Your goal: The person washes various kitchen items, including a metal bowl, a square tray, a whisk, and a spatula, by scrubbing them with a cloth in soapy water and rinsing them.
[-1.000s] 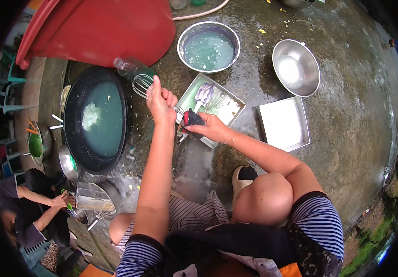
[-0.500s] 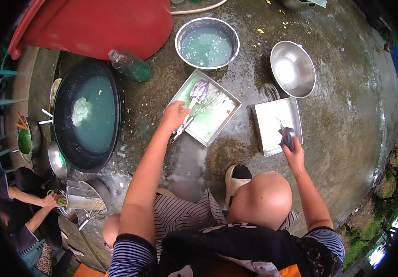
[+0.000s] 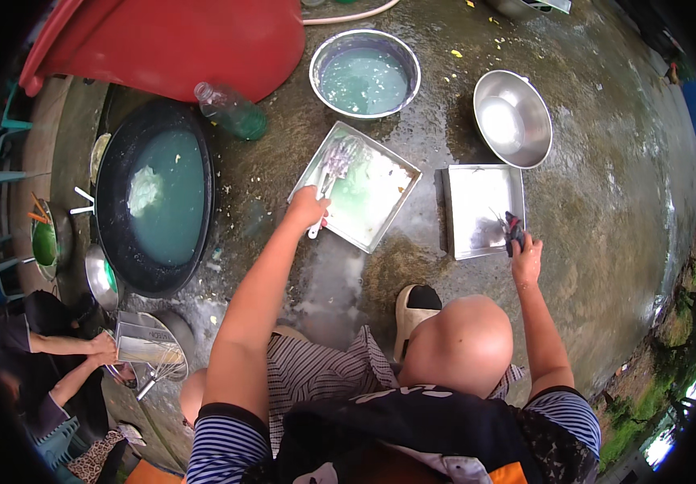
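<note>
At your 10 o'clock sits the round black basin [image 3: 154, 206] of cloudy water. At 12, your left hand [image 3: 308, 210] curls around a utensil handle on the square steel tray [image 3: 358, 187] with soapy water. At 2, your right hand [image 3: 525, 256] pinches a small dark tool [image 3: 512, 230] at the empty, wet steel tray [image 3: 481, 211].

Square steel tray [image 3: 380, 211] holding soapy water; empty tray [image 3: 477, 208] just beside.
</note>
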Available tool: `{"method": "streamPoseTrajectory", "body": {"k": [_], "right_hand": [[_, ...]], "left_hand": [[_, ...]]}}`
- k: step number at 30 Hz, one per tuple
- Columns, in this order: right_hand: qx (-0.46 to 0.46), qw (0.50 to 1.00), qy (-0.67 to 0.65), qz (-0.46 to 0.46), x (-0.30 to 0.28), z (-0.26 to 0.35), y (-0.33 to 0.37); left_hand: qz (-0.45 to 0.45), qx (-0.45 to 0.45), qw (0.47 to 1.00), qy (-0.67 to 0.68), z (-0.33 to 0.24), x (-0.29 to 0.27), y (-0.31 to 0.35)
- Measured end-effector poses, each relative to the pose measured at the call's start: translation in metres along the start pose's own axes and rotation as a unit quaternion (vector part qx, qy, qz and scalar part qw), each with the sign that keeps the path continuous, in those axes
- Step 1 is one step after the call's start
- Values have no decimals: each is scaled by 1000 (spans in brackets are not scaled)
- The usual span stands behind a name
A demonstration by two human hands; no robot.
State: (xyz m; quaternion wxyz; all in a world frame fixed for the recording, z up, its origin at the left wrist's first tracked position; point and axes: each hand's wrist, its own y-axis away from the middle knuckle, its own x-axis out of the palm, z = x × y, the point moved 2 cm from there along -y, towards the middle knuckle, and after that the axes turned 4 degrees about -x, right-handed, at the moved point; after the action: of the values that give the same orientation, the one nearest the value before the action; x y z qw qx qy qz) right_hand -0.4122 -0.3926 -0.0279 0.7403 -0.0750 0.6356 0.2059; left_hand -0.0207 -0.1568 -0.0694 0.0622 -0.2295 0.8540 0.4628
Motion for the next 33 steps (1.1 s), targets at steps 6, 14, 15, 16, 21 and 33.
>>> {"method": "streamPoseTrajectory", "body": {"k": [6, 14, 15, 16, 21, 33], "right_hand": [[5, 995, -75, -62, -12, 19, -24], [-285, 915, -247, 146, -13, 181, -38], [-315, 912, -207, 160, -9, 210, -37], [-360, 905, -163, 157, 1, 234, -39], [-577, 788, 82, 197, 82, 314, -26], [-553, 816, 6, 169, 121, 282, -56]], "left_hand": [[11, -19, 999, 47, 5, -3, -1], [-55, 42, 997, 18, -1, -3, 3], [-61, 40, 997, 15, 5, -5, 2], [-66, 39, 997, 16, 10, -5, -4], [-188, 112, 975, -26, 68, -24, -28], [-224, 51, 950, -213, 18, -10, 6]]}}
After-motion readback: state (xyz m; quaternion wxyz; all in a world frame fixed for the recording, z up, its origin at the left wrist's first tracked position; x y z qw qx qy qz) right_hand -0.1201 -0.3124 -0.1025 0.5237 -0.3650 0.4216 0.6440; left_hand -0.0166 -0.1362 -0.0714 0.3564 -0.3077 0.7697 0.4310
